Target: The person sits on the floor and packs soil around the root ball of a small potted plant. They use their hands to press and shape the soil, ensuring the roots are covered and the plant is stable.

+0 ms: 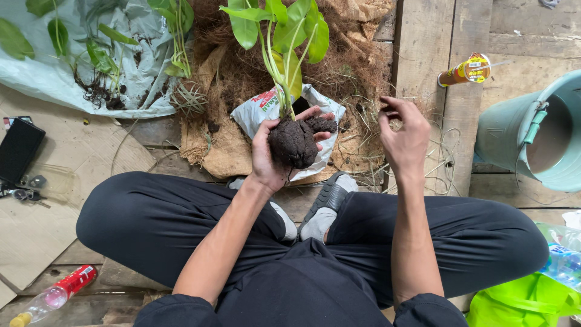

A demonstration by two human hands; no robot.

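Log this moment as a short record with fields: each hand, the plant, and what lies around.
left hand: cups a dark soil ball at the plant's base
right hand: empty, fingers curled, raised beside the soil ball
plant: upright, broad green leaves
beneath: white plastic bag on brown fibre
right side: teal bucket, small orange bottle
left side: black phone, keys

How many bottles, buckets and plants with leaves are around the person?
Bottles: 3, the orange one, the red-labelled one and the clear blue-labelled one.
Buckets: 1, the teal bucket.
Leafy plants: 2 groups, the plant with a soil ball in the left hand, and loose plants on the plastic sheet.
Total: 6
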